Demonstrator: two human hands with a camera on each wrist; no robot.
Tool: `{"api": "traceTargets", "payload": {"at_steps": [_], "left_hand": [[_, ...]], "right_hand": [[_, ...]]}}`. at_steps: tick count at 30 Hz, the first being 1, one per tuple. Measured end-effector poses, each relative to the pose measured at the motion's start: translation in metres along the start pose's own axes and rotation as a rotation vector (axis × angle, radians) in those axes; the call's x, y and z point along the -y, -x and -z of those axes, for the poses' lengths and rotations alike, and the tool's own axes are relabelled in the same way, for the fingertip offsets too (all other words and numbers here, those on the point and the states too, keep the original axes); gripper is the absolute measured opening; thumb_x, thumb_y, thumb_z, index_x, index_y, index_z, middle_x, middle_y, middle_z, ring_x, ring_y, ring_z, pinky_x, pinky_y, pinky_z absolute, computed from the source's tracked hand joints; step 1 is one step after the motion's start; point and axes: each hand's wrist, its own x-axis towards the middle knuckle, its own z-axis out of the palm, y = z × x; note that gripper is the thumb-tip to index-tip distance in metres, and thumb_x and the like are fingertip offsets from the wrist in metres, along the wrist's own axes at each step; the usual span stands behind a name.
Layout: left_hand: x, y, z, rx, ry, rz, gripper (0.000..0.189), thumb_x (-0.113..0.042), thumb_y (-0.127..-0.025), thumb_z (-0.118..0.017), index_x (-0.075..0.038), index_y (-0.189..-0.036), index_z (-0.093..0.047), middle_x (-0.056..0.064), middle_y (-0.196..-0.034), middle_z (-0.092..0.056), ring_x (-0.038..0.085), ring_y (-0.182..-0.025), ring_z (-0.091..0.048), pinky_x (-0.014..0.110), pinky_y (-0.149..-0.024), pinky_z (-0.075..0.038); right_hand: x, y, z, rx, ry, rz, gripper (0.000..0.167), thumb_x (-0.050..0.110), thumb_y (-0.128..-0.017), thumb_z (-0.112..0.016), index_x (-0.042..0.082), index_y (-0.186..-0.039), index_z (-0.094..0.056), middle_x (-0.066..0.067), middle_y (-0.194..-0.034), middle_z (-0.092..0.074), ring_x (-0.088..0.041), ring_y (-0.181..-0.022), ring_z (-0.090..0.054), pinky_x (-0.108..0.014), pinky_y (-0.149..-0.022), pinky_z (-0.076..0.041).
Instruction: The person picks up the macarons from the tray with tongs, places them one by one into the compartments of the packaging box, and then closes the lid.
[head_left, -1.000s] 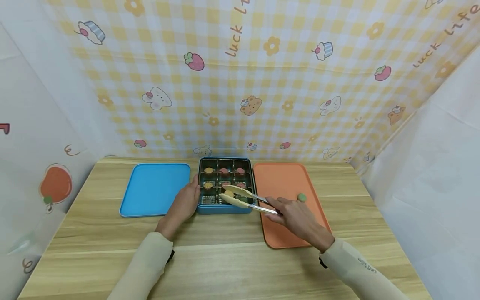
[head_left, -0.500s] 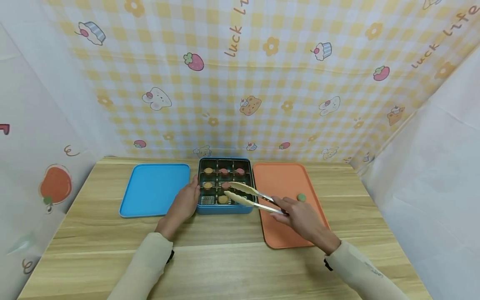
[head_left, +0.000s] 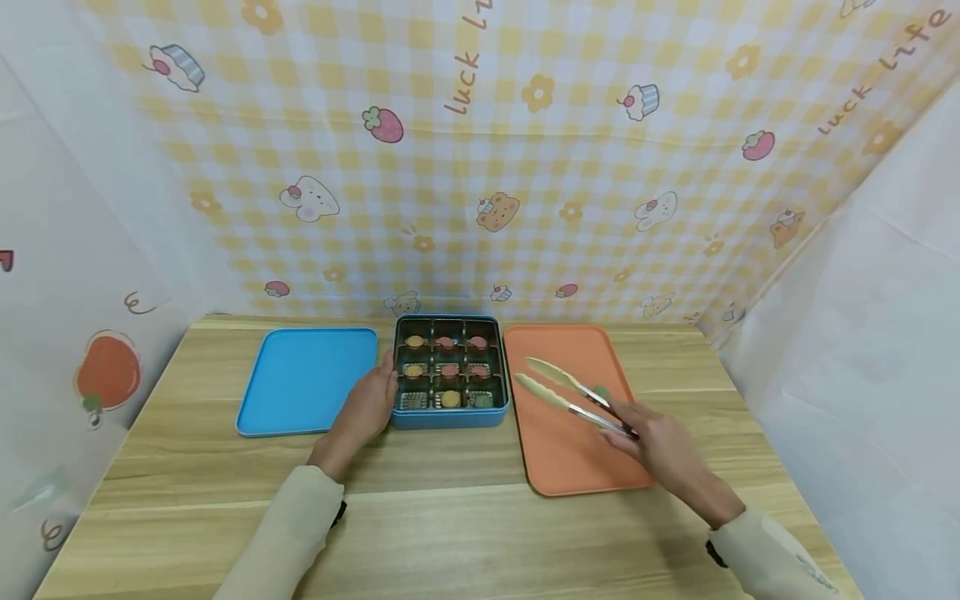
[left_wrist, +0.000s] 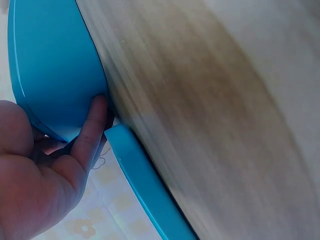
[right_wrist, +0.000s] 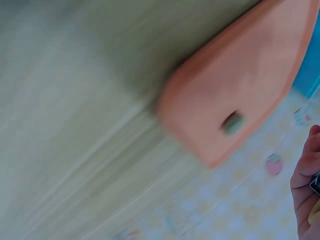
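A blue tin (head_left: 450,420) with a nine-compartment dark insert stands near the back wall, holding several small round macaron-like pieces: yellow, red-pink and green. My left hand (head_left: 365,404) rests against the tin's left side. In the left wrist view a straight finger (left_wrist: 91,127) presses along its blue wall. My right hand (head_left: 663,446) grips the dark handle of food tongs (head_left: 581,408) above the orange tray (head_left: 577,467). The tongs' cream tips are spread, with nothing between them. One green round piece (right_wrist: 233,123) lies on that tray, partly behind the tongs in the head view.
A blue lid-like tray (head_left: 309,379) lies left of the tin on the wooden table (head_left: 420,533). Behind the table hangs a yellow-checked cloth (head_left: 450,167), with white cloth (head_left: 862,333) at the right side.
The tongs have drawn back right from over the tin to above the orange tray. A yellow piece now sits in the front middle compartment. The left hand stays put.
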Motion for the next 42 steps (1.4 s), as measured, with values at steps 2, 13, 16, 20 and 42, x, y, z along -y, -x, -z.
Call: {"api": "traceTargets", "payload": {"at_steps": [2,13,16,20,42], "left_hand": [[0.000,0.000,0.000,0.000,0.003,-0.001,0.052,-0.014,-0.109,-0.033,0.011,-0.153,-0.018,0.033,-0.140,-0.050,0.045,-0.127,-0.051,0.056,-0.098,-0.046],[0.005,0.001,-0.002,0.003,-0.011,-0.001,0.053,-0.014,-0.109,-0.033,0.011,-0.153,-0.019,0.033,-0.138,-0.051,0.046,-0.125,-0.052,0.056,-0.097,-0.047],[0.005,0.001,-0.002,-0.002,-0.010,-0.002,0.053,-0.015,-0.109,-0.033,0.011,-0.153,-0.019,0.033,-0.134,-0.054,0.045,-0.121,-0.055,0.055,-0.093,-0.049],[0.005,0.001,-0.001,-0.006,-0.010,-0.004,0.052,-0.015,-0.109,-0.033,0.012,-0.153,-0.020,0.032,-0.128,-0.058,0.042,-0.115,-0.059,0.052,-0.088,-0.050],[0.002,-0.001,-0.003,-0.004,-0.011,-0.017,0.052,-0.015,-0.109,-0.034,0.013,-0.152,-0.020,0.032,-0.127,-0.058,0.042,-0.113,-0.060,0.051,-0.089,-0.051]], "right_hand": [[-0.009,0.008,0.004,-0.003,0.025,-0.032,0.048,0.021,-0.083,-0.081,0.006,-0.126,-0.067,0.009,-0.075,-0.057,0.004,-0.055,-0.040,-0.019,-0.050,-0.038],[-0.042,0.048,0.019,0.027,0.114,-0.134,0.052,0.020,-0.083,-0.080,0.008,-0.131,-0.064,0.016,-0.067,-0.041,0.005,-0.051,-0.030,-0.018,-0.046,-0.030],[-0.047,0.056,0.021,0.038,0.139,-0.166,0.052,0.022,-0.083,-0.080,0.010,-0.131,-0.064,0.015,-0.066,-0.040,0.003,-0.051,-0.030,-0.019,-0.046,-0.028],[-0.053,0.064,0.023,0.062,0.172,-0.199,0.049,0.023,-0.084,-0.080,0.010,-0.128,-0.065,0.014,-0.066,-0.040,0.001,-0.051,-0.031,-0.020,-0.046,-0.028],[-0.061,0.078,0.018,0.108,0.215,-0.204,0.043,0.027,-0.086,-0.078,0.011,-0.124,-0.066,0.011,-0.071,-0.051,-0.002,-0.053,-0.034,-0.021,-0.046,-0.028]]}}
